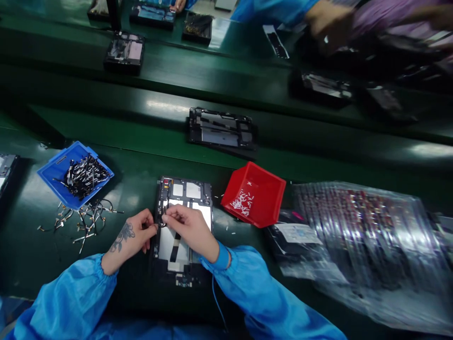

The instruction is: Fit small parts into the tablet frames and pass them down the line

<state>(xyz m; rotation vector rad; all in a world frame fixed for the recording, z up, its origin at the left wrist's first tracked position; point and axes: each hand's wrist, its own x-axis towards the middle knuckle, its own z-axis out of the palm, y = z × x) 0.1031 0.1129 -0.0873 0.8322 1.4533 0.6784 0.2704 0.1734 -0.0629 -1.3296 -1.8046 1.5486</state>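
Observation:
An opened tablet body (182,250), with silvery battery panels and a dark frame, lies on the green bench in front of me. My left hand (136,232) is pinched at its left edge, fingertips on one end of a thin black cable (163,225). Over the tablet's upper left part, my right hand (189,227) pinches the same short cable between thumb and forefinger. The fingers partly hide the cable's ends. A blue band is around my right wrist, and a thin cord hangs from it.
A blue bin (53,171) holds many short cables, with loose cables (87,219) beside it. A red bin (271,189) contains small white pieces. Stacked clear plastic trays (371,236) and a bagged package (299,236) lie right. Another tablet body (221,130) sits beyond. Co-workers' hands (329,19) work across.

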